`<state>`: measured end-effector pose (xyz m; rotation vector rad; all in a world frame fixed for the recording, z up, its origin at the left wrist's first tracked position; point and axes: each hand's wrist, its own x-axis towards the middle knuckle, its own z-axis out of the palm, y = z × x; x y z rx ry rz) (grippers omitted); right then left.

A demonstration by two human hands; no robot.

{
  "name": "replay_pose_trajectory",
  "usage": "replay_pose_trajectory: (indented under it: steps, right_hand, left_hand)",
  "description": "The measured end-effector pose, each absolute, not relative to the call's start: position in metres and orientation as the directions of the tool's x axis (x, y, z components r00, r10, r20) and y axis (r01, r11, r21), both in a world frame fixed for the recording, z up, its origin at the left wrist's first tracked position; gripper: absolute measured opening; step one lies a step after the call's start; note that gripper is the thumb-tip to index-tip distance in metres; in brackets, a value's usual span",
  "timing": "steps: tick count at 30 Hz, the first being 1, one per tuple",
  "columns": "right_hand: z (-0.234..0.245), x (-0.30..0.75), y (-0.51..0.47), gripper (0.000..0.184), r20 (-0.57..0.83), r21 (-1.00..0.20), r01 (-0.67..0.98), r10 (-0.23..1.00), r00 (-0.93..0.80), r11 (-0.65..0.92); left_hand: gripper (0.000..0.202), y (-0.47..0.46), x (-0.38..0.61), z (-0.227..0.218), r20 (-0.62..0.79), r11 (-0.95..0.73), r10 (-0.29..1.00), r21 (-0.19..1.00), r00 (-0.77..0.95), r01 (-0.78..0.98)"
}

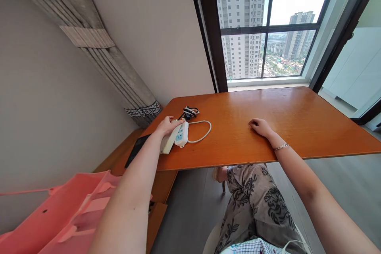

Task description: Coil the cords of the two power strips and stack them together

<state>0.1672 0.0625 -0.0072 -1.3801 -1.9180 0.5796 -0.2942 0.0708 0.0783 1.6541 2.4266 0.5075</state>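
Head view: I'm seeing the left grip (169,126) lying over the far end of the cream box (168,143), thumb reaching to the top of the white strip (181,135). Cannot tell whether it is pinching either. Strip is sitting on the table (229,139), left part, just right of the box, cord (210,127) looping rightward. Cables (188,112) are bunching just beyond. Right grip (262,127) is resting on the table, well apart, fingers curling loosely; cannot tell whether tips are pressing together.
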Motion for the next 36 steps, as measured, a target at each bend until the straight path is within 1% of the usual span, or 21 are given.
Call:
replay_pose_trajectory:
  steps: [2, 4, 6, 10, 14, 18, 20, 22, 25, 27, 29, 31, 34, 36]
  right_hand:
    - [-0.007, 0.167, 0.063, 0.016, 0.279, -0.694, 0.637, 0.941, -0.193, 0.336]
    - [-0.006, 0.167, 0.062, 0.016, 0.276, -0.690, 0.643, 0.942, -0.189, 0.332]
    - [-0.006, 0.166, 0.062, 0.016, 0.268, -0.691, 0.646, 0.945, -0.187, 0.324]
    - [-0.005, 0.165, 0.062, 0.017, 0.270, -0.698, 0.635, 0.943, -0.193, 0.330]
    - [-0.005, 0.165, 0.062, 0.016, 0.284, -0.696, 0.631, 0.938, -0.197, 0.343]
    - [-0.007, 0.166, 0.063, 0.016, 0.281, -0.710, 0.616, 0.940, -0.196, 0.341]
    - [-0.008, 0.166, 0.064, 0.016, 0.283, -0.724, 0.600, 0.940, -0.191, 0.341]
    - [-0.010, 0.167, 0.065, 0.015, 0.286, -0.742, 0.579, 0.941, -0.184, 0.338]
    - [-0.014, 0.167, 0.070, 0.015, 0.288, -0.784, 0.532, 0.947, -0.145, 0.320]
    - [-0.018, 0.168, 0.075, 0.022, 0.301, -0.836, 0.463, 0.952, -0.065, 0.296]
    - [-0.020, 0.170, 0.081, 0.035, 0.292, -0.902, 0.348, 0.955, 0.058, 0.254]
    - [-0.020, 0.174, 0.085, 0.049, 0.222, -0.961, 0.200, 0.964, 0.145, 0.191]
    - [-0.015, 0.181, 0.087, 0.070, 0.086, -0.994, -0.055, 0.986, 0.146, 0.094]
    - [-0.009, 0.183, 0.085, 0.076, 0.037, -0.970, -0.236, 0.991, 0.127, 0.066]
  left_hand:
    - [0.090, 0.076, -0.279, 0.080, -0.027, 0.309, 0.949, 0.285, -0.315, 0.907]
    - [0.096, 0.076, -0.268, 0.080, -0.077, 0.330, 0.944, 0.192, -0.322, 0.924]
    - [0.094, 0.075, -0.262, 0.079, -0.067, 0.367, 0.930, 0.132, -0.361, 0.921]
    - [0.079, 0.074, -0.255, 0.079, -0.043, 0.374, 0.928, 0.098, -0.371, 0.922]
    - [0.071, 0.078, -0.248, 0.080, -0.046, 0.344, 0.939, 0.134, -0.341, 0.930]
    - [0.065, 0.081, -0.232, 0.079, -0.012, 0.294, 0.955, 0.197, -0.298, 0.935]
    - [0.065, 0.081, -0.218, 0.077, 0.004, 0.247, 0.967, 0.238, -0.255, 0.939]
    - [0.067, 0.080, -0.201, 0.075, 0.023, 0.164, 0.984, 0.289, -0.178, 0.943]
    - [0.067, 0.076, -0.169, 0.071, 0.062, -0.035, 0.998, 0.381, 0.012, 0.924]
    - [0.065, 0.073, -0.145, 0.069, 0.100, -0.197, 0.980, 0.452, 0.170, 0.870]
    - [0.062, 0.068, -0.120, 0.066, 0.172, -0.365, 0.931, 0.508, 0.323, 0.780]
    - [0.059, 0.064, -0.099, 0.065, 0.252, -0.505, 0.860, 0.541, 0.443, 0.673]
    - [0.054, 0.062, -0.076, 0.065, 0.338, -0.626, 0.774, 0.531, 0.535, 0.571]
    - [0.053, 0.064, -0.069, 0.066, 0.367, -0.652, 0.756, 0.504, 0.543, 0.567]
